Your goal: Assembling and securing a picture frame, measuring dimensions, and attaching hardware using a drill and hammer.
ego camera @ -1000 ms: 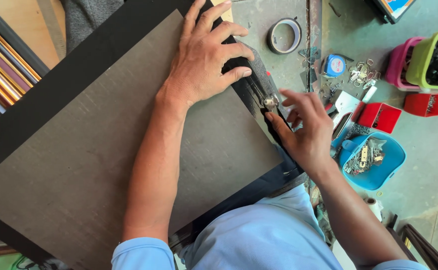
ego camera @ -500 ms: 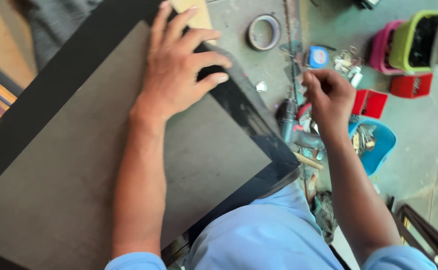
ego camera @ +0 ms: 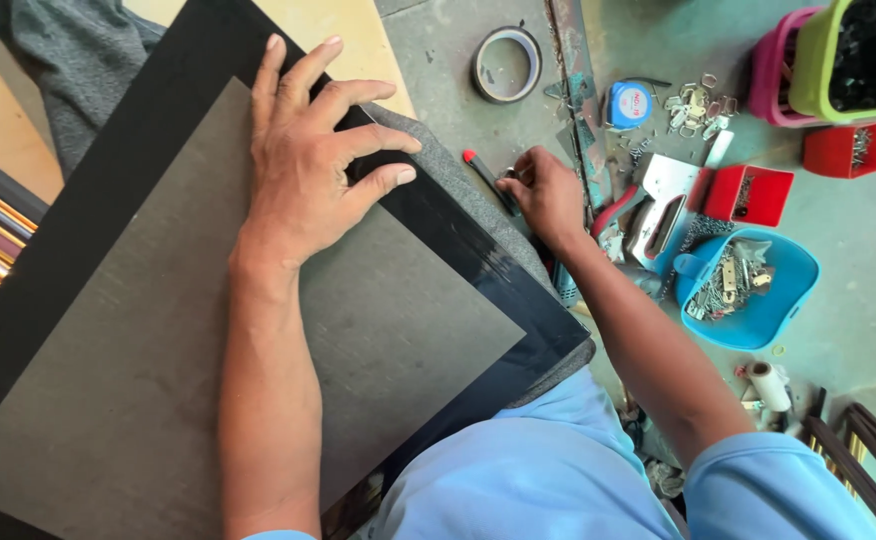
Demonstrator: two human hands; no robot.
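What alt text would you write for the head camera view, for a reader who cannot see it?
A person's left hand presses flat on a black picture frame with grey backing, while the right hand reaches a red-tipped tool beside it. Tape roll and a blue hardware tray lie nearby.

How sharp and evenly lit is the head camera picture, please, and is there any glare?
Head view: sharp, soft even daylight; left hand flat on the black frame, with faint sheen near its corner; right hand by the red-tipped tool, crisp, faint shadows.
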